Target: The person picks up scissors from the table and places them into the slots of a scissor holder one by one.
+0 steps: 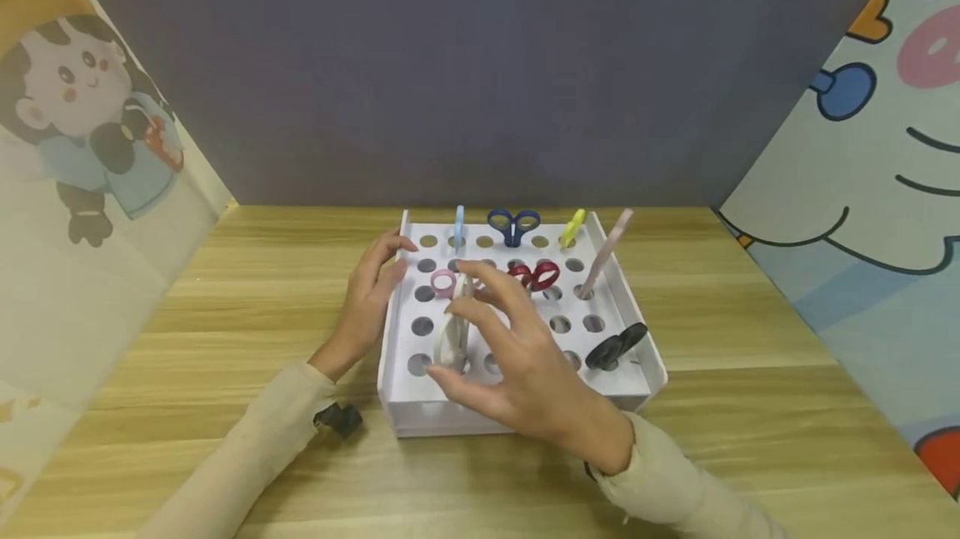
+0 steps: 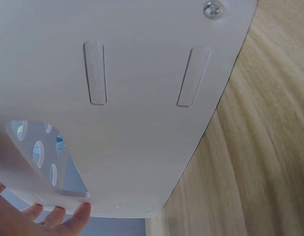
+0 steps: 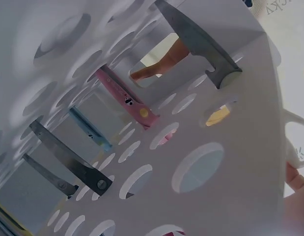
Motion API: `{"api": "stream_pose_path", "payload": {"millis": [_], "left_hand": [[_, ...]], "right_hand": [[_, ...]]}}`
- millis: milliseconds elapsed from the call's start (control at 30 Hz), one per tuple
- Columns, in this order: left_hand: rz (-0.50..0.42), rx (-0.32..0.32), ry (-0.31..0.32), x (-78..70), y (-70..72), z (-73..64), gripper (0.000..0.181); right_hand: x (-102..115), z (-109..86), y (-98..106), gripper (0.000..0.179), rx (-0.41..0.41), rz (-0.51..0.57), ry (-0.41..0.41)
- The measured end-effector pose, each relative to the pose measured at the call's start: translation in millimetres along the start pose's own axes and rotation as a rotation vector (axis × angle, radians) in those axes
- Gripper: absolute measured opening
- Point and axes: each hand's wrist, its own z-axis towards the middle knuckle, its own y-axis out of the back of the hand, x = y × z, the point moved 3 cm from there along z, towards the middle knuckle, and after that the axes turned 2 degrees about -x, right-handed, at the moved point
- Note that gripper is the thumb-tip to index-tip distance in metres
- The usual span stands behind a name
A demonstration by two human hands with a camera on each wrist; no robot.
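Note:
A white rack (image 1: 517, 385) with rows of round holes stands on the wooden table. My left hand (image 1: 366, 301) grips its left side wall, fingertips over the top edge; the left wrist view shows fingers beside an oval cutout in that wall (image 2: 142, 147). White scissors (image 1: 452, 335) stand upright in the front row at the left. My right hand (image 1: 521, 356) holds their handles, thumb in front and fingers behind. In the right wrist view, their grey notched blade (image 3: 201, 46) passes inside the rack, while my right-hand fingers (image 3: 296, 179) appear at the right edge.
The rack also holds light blue (image 1: 459, 229), dark blue (image 1: 513, 232), yellow (image 1: 573, 227), pink (image 1: 442, 282), red (image 1: 546, 276) and black scissors (image 1: 615, 346), plus a leaning pale pink stick (image 1: 604, 256). A grey wall (image 1: 465, 72) rises behind; cartoon-printed panels stand at both sides.

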Motion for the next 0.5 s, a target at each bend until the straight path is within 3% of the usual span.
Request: {"api": "stream_pose_path", "payload": {"millis": [300,500], "left_hand": [[-0.015,0.012,-0.002,2.1,1.6,-4.5,0.022],[-0.003,0.013,-0.004,1.3,1.9,-5.2,0.022]], "right_hand": [[4,-2.2,2,0.047,0.024,-0.055,-0.018],[11,8.1,29,0.046,-0.057,-0.025,-0.031]]}}
